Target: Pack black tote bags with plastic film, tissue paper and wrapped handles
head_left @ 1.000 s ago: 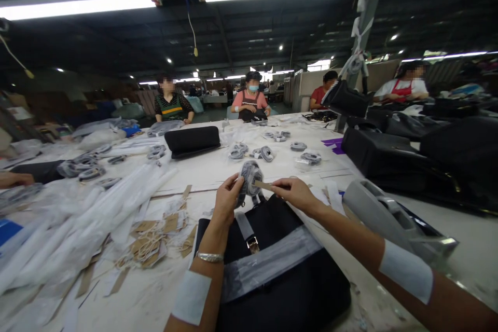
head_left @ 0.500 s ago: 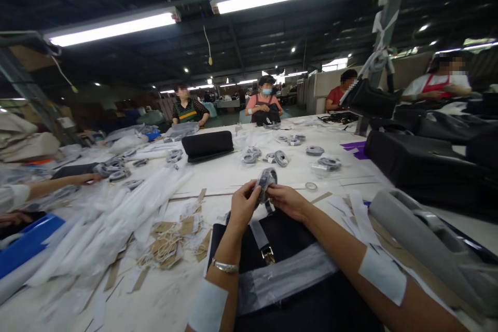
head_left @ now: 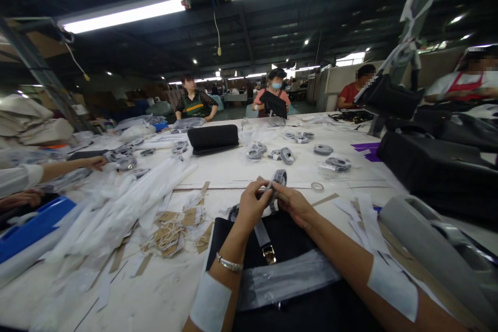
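My left hand [head_left: 252,204] and my right hand [head_left: 292,202] meet above a black bag [head_left: 288,270] that lies on the white table [head_left: 218,171] right in front of me. Between their fingertips they pinch a rolled grey strap [head_left: 278,179] wrapped in clear plastic. The strap runs down to a metal buckle [head_left: 268,254] on the bag. A clear plastic sleeve [head_left: 288,280] lies across the bag. Both wrists carry white patches, and the left one a silver bracelet.
Long clear plastic bags [head_left: 116,207] and brown paper tags [head_left: 175,225] lie to the left. More wrapped strap rolls [head_left: 288,155] and a black pouch [head_left: 213,138] sit farther back. A grey tape dispenser [head_left: 428,249] and black bags [head_left: 436,166] fill the right. Other people work around the table.
My right hand has closed in from a strip of tape onto the strap roll, so both hands now hold it together. The camera has turned left, revealing a co-worker's arm.
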The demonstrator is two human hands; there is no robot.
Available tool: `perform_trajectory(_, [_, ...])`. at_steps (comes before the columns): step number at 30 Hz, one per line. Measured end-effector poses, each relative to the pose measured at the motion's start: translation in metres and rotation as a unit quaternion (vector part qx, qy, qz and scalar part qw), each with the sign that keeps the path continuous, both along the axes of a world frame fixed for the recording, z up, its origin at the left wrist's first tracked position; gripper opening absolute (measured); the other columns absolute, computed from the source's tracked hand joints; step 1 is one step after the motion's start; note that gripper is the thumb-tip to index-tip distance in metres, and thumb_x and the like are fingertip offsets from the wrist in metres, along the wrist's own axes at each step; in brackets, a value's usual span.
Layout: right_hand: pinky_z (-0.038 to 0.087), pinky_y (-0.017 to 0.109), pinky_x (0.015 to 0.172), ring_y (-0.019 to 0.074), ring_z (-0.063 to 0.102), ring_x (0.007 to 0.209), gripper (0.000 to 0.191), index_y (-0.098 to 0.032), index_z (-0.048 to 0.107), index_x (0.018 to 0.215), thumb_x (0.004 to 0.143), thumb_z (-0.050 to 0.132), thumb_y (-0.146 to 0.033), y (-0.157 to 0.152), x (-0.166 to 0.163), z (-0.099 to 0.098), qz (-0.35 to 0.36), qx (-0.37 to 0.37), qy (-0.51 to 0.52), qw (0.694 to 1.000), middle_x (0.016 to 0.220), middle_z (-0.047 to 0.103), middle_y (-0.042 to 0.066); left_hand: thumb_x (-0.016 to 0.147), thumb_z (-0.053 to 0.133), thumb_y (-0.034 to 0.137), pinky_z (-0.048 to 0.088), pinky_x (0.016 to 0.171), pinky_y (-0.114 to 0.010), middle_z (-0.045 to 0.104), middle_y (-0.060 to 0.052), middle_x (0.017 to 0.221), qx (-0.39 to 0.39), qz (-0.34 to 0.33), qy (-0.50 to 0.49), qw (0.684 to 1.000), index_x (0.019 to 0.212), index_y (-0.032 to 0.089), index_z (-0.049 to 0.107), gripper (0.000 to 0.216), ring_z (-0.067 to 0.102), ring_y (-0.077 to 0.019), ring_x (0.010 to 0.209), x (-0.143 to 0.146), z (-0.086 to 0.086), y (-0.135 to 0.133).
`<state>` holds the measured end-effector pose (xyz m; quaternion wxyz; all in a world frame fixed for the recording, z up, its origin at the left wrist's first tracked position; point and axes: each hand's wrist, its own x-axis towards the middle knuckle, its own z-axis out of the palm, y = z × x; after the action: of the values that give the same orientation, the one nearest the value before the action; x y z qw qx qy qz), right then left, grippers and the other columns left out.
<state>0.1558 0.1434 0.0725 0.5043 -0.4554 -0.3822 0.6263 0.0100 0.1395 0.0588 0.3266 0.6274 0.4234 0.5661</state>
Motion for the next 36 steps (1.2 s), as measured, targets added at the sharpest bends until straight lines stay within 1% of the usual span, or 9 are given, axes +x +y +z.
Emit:
perform_trajectory(4, [0.039,0.025,0.062,0.0121,0.056,0.068,0.034,-0.016,0.075,0.081,0.067,0.080,-0.047,0.001,0.000,-0.001,-0.001,-0.001,0.001,1.000,0.077,0.071,0.002,0.066,0.085,0.033,0.054,0.072,-0.028,0.053,-0.018,0.135,-0.120,0.003,-0.130,0.984,0.144,0.022,0.038,0.092,0.070,-0.0173,0.082,0.000,0.001,-0.001])
perform_trajectory(8, [0.040,0.025,0.063,0.0130,0.057,0.071,0.036,-0.016,0.074,0.082,0.067,0.080,-0.048,-0.001,0.001,-0.001,0.014,0.012,-0.017,1.000,0.081,0.072,0.003,0.060,0.090,0.033,0.053,0.076,-0.028,0.065,-0.018,0.120,-0.163,-0.041,-0.183,0.969,0.152,0.017,0.025,0.113,0.069,-0.0186,0.086,-0.002,0.003,-0.001])
perform_trajectory(11, [0.040,0.025,0.060,0.0123,0.057,0.069,0.037,-0.016,0.074,0.081,0.065,0.082,-0.048,-0.003,0.001,-0.001,0.011,0.008,-0.028,1.000,0.077,0.071,0.003,0.059,0.090,0.030,0.053,0.076,-0.027,0.070,-0.016,0.111,-0.154,-0.032,-0.163,0.974,0.145,0.012,0.041,0.100,0.068,-0.0177,0.082,-0.002,0.003,0.000])
perform_trajectory(14, [0.042,0.024,0.058,0.0137,0.060,0.070,0.034,-0.017,0.073,0.082,0.066,0.082,-0.045,-0.003,0.005,-0.002,0.017,0.006,0.000,1.000,0.075,0.070,0.002,0.063,0.086,0.029,0.052,0.075,-0.026,0.071,-0.012,0.106,-0.132,-0.020,-0.127,0.983,0.125,0.012,0.063,0.068,0.068,-0.0176,0.083,-0.002,0.002,0.001])
perform_trajectory(18, [0.052,0.030,0.070,0.0202,0.068,0.085,0.031,-0.019,0.072,0.088,0.085,0.060,-0.048,0.000,0.016,0.000,0.061,-0.017,0.067,0.996,0.091,0.073,0.008,0.070,0.081,0.035,0.050,0.068,-0.024,0.073,-0.006,0.088,-0.109,-0.014,-0.118,0.987,0.097,0.013,0.074,0.036,0.067,-0.0170,0.077,-0.005,0.005,0.000])
perform_trajectory(21, [0.055,0.035,0.079,0.0221,0.069,0.093,0.022,-0.019,0.072,0.088,0.087,0.055,-0.034,0.002,0.021,-0.001,0.083,-0.037,0.110,0.990,0.097,0.074,0.010,0.070,0.079,0.037,0.049,0.063,-0.023,0.073,-0.005,0.084,-0.104,-0.019,-0.137,0.985,0.094,0.013,0.075,0.034,0.065,-0.0161,0.072,-0.007,0.008,-0.002])
perform_trajectory(25, [0.054,0.031,0.081,0.0208,0.068,0.095,0.010,-0.021,0.073,0.086,0.076,0.070,-0.022,0.001,0.020,-0.007,0.097,-0.002,0.066,0.993,0.096,0.074,0.007,0.068,0.081,0.035,0.049,0.062,-0.023,0.072,-0.005,0.079,-0.124,-0.017,-0.163,0.979,0.095,0.013,0.074,0.036,0.064,-0.0151,0.068,-0.007,0.011,-0.003])
perform_trajectory(30, [0.053,0.025,0.073,0.0157,0.066,0.087,0.029,-0.022,0.076,0.090,0.065,0.085,-0.035,-0.002,0.012,-0.013,0.077,0.021,0.056,0.995,0.092,0.074,0.003,0.069,0.079,0.028,0.050,0.065,-0.024,0.073,-0.007,0.086,-0.127,-0.023,-0.156,0.979,0.102,0.013,0.073,0.037,0.065,-0.0154,0.072,-0.004,0.013,-0.006])
perform_trajectory(36, [0.044,0.023,0.055,0.0093,0.052,0.059,0.037,-0.018,0.075,0.083,0.058,0.088,-0.042,-0.008,-0.002,-0.012,0.008,0.058,0.027,0.998,0.073,0.067,0.000,0.072,0.073,0.022,0.053,0.071,-0.028,0.073,-0.008,0.093,-0.078,0.014,-0.050,0.996,0.103,0.016,0.073,0.031,0.066,-0.0181,0.079,0.000,0.004,-0.004])
